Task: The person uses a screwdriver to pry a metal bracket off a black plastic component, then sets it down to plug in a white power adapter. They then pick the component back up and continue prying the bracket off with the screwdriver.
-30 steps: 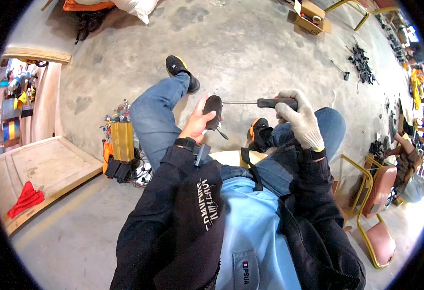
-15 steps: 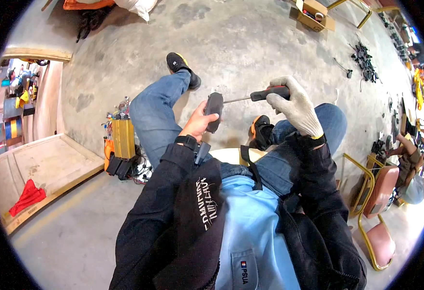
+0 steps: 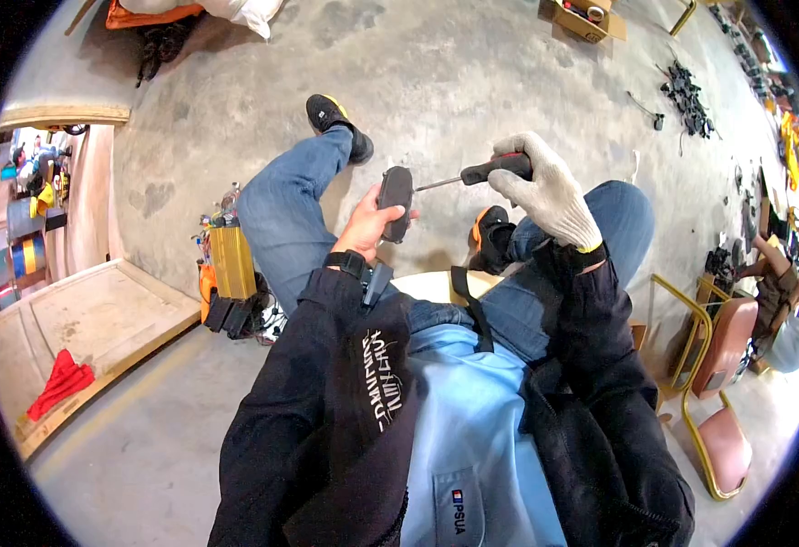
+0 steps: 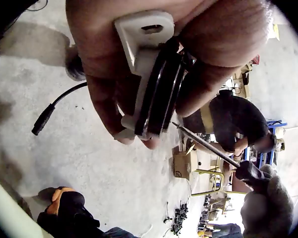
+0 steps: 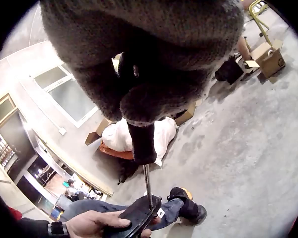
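Over the concrete floor, at twelve o'clock, the left hand pinches a black case, probably light, stiff, best edge-held; at two, the right hand grips a screwdriver.

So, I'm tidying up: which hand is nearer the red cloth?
Left. The left hand is ahead and right of the red cloth; the right hand is farther right, beyond the black device.

looks like "PSUA" on the blue shirt's flap, bodyward between left hand and right hand, white lettering on the black jacket behind the left hand, unreadable tbh
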A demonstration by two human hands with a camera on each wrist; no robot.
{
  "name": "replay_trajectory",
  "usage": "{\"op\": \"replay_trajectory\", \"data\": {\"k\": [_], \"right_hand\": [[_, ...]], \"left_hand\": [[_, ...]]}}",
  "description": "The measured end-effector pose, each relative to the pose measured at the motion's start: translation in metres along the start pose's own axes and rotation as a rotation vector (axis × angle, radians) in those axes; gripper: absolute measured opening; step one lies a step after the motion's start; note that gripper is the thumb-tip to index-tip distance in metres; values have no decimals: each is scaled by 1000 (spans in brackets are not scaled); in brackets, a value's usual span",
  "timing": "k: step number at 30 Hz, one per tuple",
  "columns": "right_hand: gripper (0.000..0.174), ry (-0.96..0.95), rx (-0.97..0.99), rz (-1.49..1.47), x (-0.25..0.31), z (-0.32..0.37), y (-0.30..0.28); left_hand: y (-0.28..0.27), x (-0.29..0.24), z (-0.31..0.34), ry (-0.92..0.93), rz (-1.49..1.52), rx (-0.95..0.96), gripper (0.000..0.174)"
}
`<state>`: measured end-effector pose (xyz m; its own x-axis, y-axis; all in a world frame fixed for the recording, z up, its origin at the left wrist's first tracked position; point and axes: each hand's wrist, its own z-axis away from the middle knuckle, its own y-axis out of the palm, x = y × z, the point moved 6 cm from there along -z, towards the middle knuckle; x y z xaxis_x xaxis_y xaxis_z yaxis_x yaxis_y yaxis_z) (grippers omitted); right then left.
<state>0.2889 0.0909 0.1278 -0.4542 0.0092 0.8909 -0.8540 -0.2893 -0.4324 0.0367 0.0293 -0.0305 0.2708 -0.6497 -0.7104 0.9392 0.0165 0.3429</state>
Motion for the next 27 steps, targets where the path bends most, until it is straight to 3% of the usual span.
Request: {"op": "replay_trajectory", "data": {"k": [27], "right_hand": [[34, -86, 23, 81, 5, 2, 6]], "left_hand": [[1, 1, 4, -48, -4, -9, 52]]}}
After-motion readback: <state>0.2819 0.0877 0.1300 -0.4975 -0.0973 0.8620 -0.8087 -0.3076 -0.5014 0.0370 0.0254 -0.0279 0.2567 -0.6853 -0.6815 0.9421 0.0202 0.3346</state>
